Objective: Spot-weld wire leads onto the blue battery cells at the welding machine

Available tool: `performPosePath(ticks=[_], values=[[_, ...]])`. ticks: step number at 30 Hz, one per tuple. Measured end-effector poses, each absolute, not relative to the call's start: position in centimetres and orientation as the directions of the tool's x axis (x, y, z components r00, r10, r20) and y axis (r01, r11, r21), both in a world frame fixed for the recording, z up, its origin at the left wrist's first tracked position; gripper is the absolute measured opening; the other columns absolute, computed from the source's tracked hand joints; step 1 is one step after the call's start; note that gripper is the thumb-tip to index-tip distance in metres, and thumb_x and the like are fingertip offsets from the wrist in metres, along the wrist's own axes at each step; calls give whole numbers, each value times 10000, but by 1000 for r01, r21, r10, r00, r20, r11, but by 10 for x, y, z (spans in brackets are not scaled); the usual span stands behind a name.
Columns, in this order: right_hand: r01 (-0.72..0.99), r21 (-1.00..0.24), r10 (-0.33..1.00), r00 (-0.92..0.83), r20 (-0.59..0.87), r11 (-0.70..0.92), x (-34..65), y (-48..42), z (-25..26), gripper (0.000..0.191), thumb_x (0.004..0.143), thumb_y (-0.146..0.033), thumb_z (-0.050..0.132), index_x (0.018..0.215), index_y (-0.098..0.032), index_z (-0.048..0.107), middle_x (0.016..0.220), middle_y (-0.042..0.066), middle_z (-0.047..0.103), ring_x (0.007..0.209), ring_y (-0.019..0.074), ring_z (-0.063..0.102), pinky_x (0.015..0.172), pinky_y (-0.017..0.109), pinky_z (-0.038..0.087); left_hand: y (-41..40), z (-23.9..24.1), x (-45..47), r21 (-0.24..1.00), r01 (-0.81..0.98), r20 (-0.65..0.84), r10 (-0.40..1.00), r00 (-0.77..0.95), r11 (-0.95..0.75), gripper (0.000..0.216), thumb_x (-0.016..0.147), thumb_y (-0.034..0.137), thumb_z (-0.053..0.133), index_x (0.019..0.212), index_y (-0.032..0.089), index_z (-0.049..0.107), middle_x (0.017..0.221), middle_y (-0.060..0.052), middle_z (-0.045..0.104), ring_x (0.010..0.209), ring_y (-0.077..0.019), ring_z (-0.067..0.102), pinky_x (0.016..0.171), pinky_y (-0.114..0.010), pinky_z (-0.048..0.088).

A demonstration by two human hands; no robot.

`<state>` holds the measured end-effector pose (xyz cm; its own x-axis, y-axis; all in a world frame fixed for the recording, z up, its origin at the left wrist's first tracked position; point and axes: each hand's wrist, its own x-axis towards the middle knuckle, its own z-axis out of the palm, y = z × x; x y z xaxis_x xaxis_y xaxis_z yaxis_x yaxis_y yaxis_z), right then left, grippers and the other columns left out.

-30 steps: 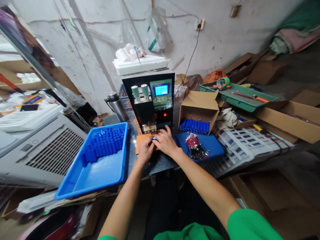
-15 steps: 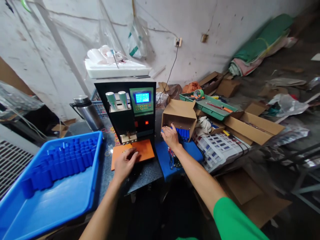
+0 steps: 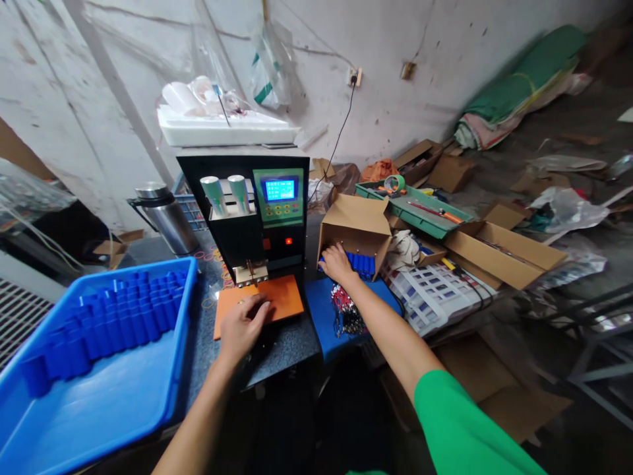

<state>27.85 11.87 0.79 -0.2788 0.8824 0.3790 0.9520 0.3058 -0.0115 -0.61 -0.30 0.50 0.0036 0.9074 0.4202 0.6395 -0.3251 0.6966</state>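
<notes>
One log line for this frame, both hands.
left hand: at orange board; right hand: at blue cylinders in cardboard box; machine screen: lit

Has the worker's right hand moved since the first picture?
Yes: the right hand has gone rightward, from in front of the black machine to the cardboard box.

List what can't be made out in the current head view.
Head view, all:
Left hand: palm hidden by its own back.
Right hand: grip at the cardboard box hidden by the hand itself.
LCD screen: text too small.
Blue tray: part cut off by picture's left edge.
</notes>
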Motion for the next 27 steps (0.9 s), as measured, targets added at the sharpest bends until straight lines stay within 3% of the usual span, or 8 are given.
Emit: performPosePath(ticks=[8, 19, 27], values=[[924, 37, 869, -372, 326, 381, 292, 123, 13, 241, 865, -286, 662, 1025, -106, 672, 1127, 163, 668, 1230, 293, 508, 1146, 453, 280, -5, 6, -6, 693, 643, 419, 908, 9, -326, 350, 857, 497, 564, 1010, 220, 714, 1015, -39, 754, 938, -216, 699, 842, -321, 537], [917, 57, 858, -390, 334, 395, 289, 117, 15, 195, 842, -250, 686, 994, -127, 684, 1034, 143, 704, 1186, 295, 540, 1163, 475, 250, -5, 4, -6, 694, 641, 416, 909, 15, -328, 355, 865, 498, 554, 1015, 219, 716, 1019, -46, 753, 926, -222, 696, 851, -326, 534], [907, 10, 866, -405, 293, 420, 290, 110, 14, 395, 743, -117, 701, 1129, -69, 634, 1194, 189, 656, 1306, 312, 471, 1179, 495, 239, -4, 2, -6, 692, 639, 421, 907, 21, -336, 355, 860, 485, 548, 1016, 214, 717, 1021, -49, 754, 923, -225, 694, 862, -331, 527]])
